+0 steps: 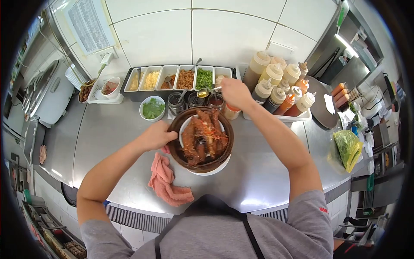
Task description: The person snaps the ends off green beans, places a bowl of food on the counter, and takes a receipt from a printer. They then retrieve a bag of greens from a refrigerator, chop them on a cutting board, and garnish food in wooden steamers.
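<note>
My left hand [161, 135] grips the left rim of a round brown steamer basket [230, 140], tilted over a white plate [211, 170]. Inside the basket, browned meat pieces [203, 136] with red shreds on top lie in a white dish [183, 129]. My right hand [235, 93] is closed round the handle of a metal spoon [202, 93], whose bowl hangs above the dark sauce jars [196, 100] behind the basket. A pink cloth [166, 179] lies on the counter below my left hand.
A rack of topping trays [152, 80] stands along the wall, with a bowl of green leaves [152, 108] in front. Sauce bottles [271, 73] fill a white crate at the right, beside a dark round tray [317, 101]. White baskets [105, 88] stand back left.
</note>
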The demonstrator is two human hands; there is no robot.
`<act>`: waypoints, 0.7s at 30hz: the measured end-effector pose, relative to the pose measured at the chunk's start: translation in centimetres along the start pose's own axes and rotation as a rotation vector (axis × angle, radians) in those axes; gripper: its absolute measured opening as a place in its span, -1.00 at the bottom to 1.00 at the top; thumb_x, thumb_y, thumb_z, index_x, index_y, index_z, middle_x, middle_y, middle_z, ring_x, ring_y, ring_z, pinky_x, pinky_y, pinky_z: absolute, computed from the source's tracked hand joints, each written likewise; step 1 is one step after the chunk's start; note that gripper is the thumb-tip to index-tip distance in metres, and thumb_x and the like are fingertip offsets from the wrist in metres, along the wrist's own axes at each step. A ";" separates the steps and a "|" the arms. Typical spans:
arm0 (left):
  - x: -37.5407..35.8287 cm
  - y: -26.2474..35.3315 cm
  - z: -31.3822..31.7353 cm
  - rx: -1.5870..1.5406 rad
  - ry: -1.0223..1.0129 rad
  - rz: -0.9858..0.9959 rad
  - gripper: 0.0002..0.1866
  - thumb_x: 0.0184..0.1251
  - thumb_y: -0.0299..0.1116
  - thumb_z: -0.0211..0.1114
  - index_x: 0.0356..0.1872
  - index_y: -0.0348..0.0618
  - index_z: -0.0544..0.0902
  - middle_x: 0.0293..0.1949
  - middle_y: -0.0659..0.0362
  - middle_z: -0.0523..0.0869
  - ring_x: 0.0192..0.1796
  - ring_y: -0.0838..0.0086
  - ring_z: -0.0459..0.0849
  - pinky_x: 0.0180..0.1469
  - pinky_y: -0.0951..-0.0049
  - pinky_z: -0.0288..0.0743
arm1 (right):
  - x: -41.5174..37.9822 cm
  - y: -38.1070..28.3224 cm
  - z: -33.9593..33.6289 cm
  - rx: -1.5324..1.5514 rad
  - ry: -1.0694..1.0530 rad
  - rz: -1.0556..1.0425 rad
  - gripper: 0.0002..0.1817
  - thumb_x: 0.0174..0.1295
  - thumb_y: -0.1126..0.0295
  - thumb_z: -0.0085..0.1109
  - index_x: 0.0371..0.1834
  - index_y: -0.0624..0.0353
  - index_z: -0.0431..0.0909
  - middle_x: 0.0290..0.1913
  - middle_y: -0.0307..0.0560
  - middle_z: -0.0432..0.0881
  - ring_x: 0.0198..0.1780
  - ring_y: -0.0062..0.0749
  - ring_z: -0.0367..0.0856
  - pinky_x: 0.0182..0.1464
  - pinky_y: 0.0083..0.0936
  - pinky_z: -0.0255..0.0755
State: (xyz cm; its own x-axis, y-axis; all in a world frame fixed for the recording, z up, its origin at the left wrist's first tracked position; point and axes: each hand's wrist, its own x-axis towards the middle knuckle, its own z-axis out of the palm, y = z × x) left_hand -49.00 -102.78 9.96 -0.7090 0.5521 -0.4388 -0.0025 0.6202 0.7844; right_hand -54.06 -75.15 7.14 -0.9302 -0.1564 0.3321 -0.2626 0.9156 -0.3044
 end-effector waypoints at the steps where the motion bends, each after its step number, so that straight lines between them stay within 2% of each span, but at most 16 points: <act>1: -0.9 -0.1 -0.6 -0.006 0.043 0.017 -0.73 0.06 -0.37 0.00 -0.48 -0.45 0.54 -0.62 0.03 0.61 -0.64 0.44 0.61 -0.58 0.52 0.52 | 0.4 -1.2 0.2 -0.069 -0.039 0.050 -0.84 -0.02 0.41 -0.08 -0.48 0.26 0.46 -0.42 0.10 0.52 -0.31 -0.05 0.52 -0.24 -0.30 0.44; 2: -1.9 -0.3 -1.3 -0.015 0.087 0.032 -0.73 0.06 -0.37 0.00 -0.47 -0.45 0.54 -0.62 0.04 0.61 -0.64 0.45 0.60 -0.59 0.52 0.51 | 0.7 -1.9 0.5 -0.066 -0.044 0.048 -0.84 -0.02 0.41 -0.08 -0.48 0.26 0.46 -0.42 0.10 0.52 -0.31 -0.05 0.52 -0.24 -0.30 0.44; 4: -4.3 -0.4 -2.9 -0.037 0.153 -0.040 -0.73 0.06 -0.38 -0.01 -0.47 -0.45 0.53 -0.62 0.07 0.60 -0.65 0.48 0.59 -0.59 0.54 0.50 | 0.9 -2.9 1.3 -0.170 -0.048 -0.102 -0.84 -0.03 0.43 -0.10 -0.48 0.27 0.46 -0.43 0.09 0.51 -0.28 -0.09 0.54 -0.26 -0.27 0.44; 6: -6.3 -2.8 -4.3 -0.051 0.218 -0.060 -0.73 0.07 -0.39 -0.01 -0.45 -0.46 0.53 -0.60 0.06 0.60 -0.64 0.48 0.58 -0.61 0.55 0.49 | 1.2 -2.3 3.1 -0.151 -0.015 -0.135 -0.84 -0.05 0.43 -0.08 -0.52 0.28 0.49 -0.45 0.09 0.54 -0.31 -0.12 0.56 -0.30 -0.29 0.46; 8: -7.8 -5.8 -4.7 -0.107 0.300 -0.121 -0.74 0.07 -0.40 -0.02 -0.45 -0.46 0.52 -0.60 0.05 0.60 -0.64 0.46 0.59 -0.62 0.55 0.50 | 1.7 -0.6 4.5 -0.165 -0.137 -0.056 -0.82 -0.07 0.43 -0.07 -0.58 0.28 0.54 -0.48 0.09 0.56 -0.37 -0.13 0.59 -0.33 -0.32 0.47; 9: -8.5 -7.3 -4.7 -0.157 0.378 -0.176 -0.74 0.07 -0.40 -0.02 -0.45 -0.46 0.52 -0.60 0.04 0.60 -0.64 0.45 0.59 -0.62 0.55 0.50 | 1.7 0.2 4.6 -0.253 -0.185 -0.123 -0.79 -0.07 0.44 -0.06 -0.61 0.28 0.58 -0.50 0.13 0.58 -0.40 -0.11 0.59 -0.32 -0.33 0.48; 10: -8.9 -8.9 -4.6 -0.160 0.379 -0.182 -0.74 0.07 -0.40 -0.02 -0.45 -0.46 0.52 -0.60 0.04 0.60 -0.64 0.45 0.59 -0.62 0.55 0.50 | 1.6 1.3 5.0 -0.397 -0.169 -0.247 -0.82 -0.10 0.43 -0.03 -0.66 0.27 0.55 -0.53 0.09 0.54 -0.44 -0.13 0.57 -0.36 -0.34 0.47; 12: -9.2 -11.9 -4.3 -0.193 0.511 -0.250 -0.75 0.08 -0.41 -0.02 -0.47 -0.46 0.52 -0.59 0.02 0.60 -0.64 0.43 0.59 -0.63 0.53 0.52 | 1.0 3.0 5.7 -0.301 -0.057 -0.199 -0.85 -0.14 0.45 0.01 -0.62 0.27 0.56 -0.57 0.10 0.53 -0.43 -0.11 0.57 -0.37 -0.38 0.46; 13: -9.2 -13.1 -4.0 -0.197 0.511 -0.251 -0.75 0.08 -0.41 -0.02 -0.47 -0.46 0.52 -0.59 0.02 0.60 -0.64 0.43 0.59 -0.63 0.53 0.52 | 0.8 4.1 6.8 -0.302 -0.060 -0.200 -0.85 -0.14 0.45 0.01 -0.62 0.27 0.56 -0.57 0.10 0.53 -0.43 -0.11 0.57 -0.37 -0.38 0.46; 15: -8.9 -15.1 -3.4 -0.287 0.589 -0.304 -0.74 0.10 -0.40 -0.02 -0.47 -0.46 0.52 -0.59 0.01 0.60 -0.63 0.41 0.60 -0.61 0.52 0.54 | 0.5 5.9 8.7 0.279 0.036 0.178 -0.87 -0.08 0.47 0.01 -0.59 0.27 0.55 -0.68 0.00 0.48 -0.63 -0.23 0.47 -0.58 -0.39 0.33; 16: -8.6 -16.1 -3.0 -0.289 0.587 -0.299 -0.74 0.10 -0.40 -0.02 -0.47 -0.46 0.52 -0.59 0.01 0.60 -0.63 0.41 0.60 -0.61 0.52 0.54 | 0.3 5.0 7.2 0.273 0.038 0.178 -0.87 -0.08 0.47 0.01 -0.59 0.27 0.55 -0.68 0.00 0.48 -0.63 -0.23 0.47 -0.58 -0.39 0.33; 18: -7.7 -17.7 -2.3 -0.385 0.618 -0.333 -0.70 0.13 -0.37 -0.03 -0.47 -0.48 0.52 -0.58 0.00 0.60 -0.63 0.39 0.60 -0.62 0.51 0.54 | -0.2 1.5 2.8 0.842 -0.206 0.858 -0.86 -0.04 0.44 0.08 -0.57 0.33 0.48 -0.74 -0.03 0.40 -0.76 -0.39 0.32 -0.70 -0.37 0.14; 19: -7.3 -17.9 -1.9 -0.386 0.616 -0.332 -0.70 0.13 -0.37 -0.03 -0.47 -0.48 0.52 -0.58 0.00 0.60 -0.63 0.39 0.60 -0.62 0.51 0.54 | -0.4 1.6 2.8 0.840 -0.206 0.859 -0.86 -0.04 0.44 0.08 -0.57 0.33 0.48 -0.74 -0.03 0.40 -0.76 -0.39 0.32 -0.70 -0.37 0.14; 21: -6.6 -18.2 -1.3 -0.452 0.649 -0.332 -0.68 0.15 -0.34 -0.04 -0.49 -0.49 0.52 -0.58 -0.01 0.60 -0.63 0.36 0.60 -0.61 0.48 0.55 | -0.6 1.8 3.0 1.009 -0.167 0.878 -0.88 -0.02 0.47 0.03 -0.63 0.25 0.44 -0.80 -0.19 0.25 -0.82 -0.51 0.08 -0.74 -0.43 -0.08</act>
State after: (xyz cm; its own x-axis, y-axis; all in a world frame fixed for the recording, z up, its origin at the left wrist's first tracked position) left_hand -45.18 -118.43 -0.86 -0.8844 -0.1326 -0.4474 -0.4648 0.3358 0.8193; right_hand -54.77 -74.55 3.77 -0.8880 0.2272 -0.3997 0.4256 0.0773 -0.9016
